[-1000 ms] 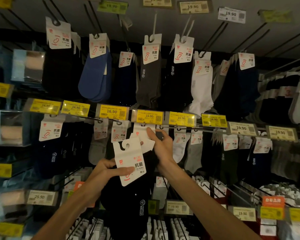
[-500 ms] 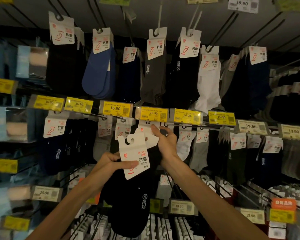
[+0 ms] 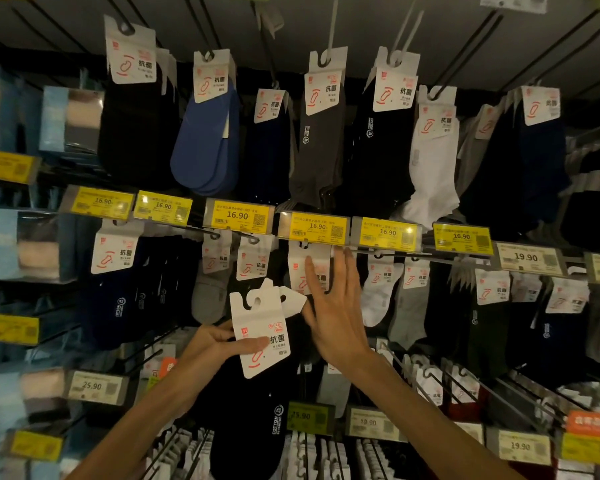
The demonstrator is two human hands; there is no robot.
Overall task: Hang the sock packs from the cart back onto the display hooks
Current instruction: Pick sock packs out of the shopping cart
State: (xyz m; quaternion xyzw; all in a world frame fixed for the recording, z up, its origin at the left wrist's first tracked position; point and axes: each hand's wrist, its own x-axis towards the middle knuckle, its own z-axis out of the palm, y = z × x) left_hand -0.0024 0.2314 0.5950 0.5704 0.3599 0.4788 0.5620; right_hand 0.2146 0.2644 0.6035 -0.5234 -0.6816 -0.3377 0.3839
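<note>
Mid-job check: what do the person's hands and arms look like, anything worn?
The left hand and right hand are bare: no gloves, no rings visible. The left forearm and right forearm are bare down to the frame's edge, with no sleeve, watch or band in view.

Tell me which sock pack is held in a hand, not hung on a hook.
The black sock pack at the centre: the left hand pinches its white card, while the other packs hang from hooks.
</note>
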